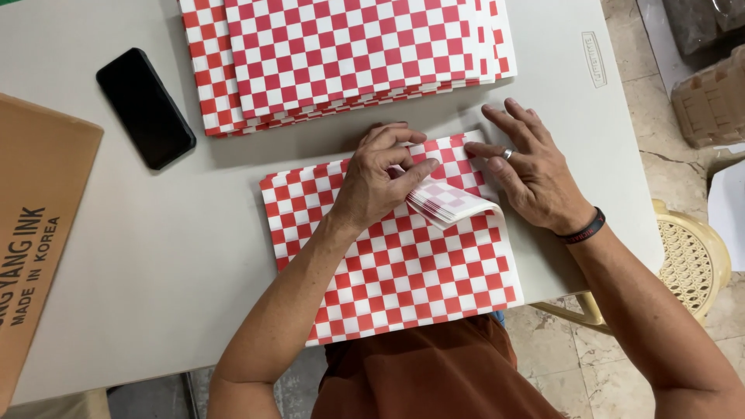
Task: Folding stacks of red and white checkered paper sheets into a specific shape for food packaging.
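The left hand pinched the curled-up corner of a thin stack of red-and-white checkered paper sheets, thumb and fingers closed on several leaves. The right hand lay flat and spread just beside that grip, pressing the stack's far edge onto the pale grey tabletop. The paper looked light, limp, slippery and easily creased, best taken at a corner; its long axis ran roughly left to right, slightly tilted. A larger pile of like sheets lay beyond the grip.

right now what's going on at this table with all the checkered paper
A person sits at a light table with a stack of red and white checkered paper sheets in front of them. The left hand lifts and fans the top right corner of the sheets, while the right hand lies flat beside it on the stack's edge. A larger pile of the same paper sits further back, with a black phone and a cardboard box to the left.
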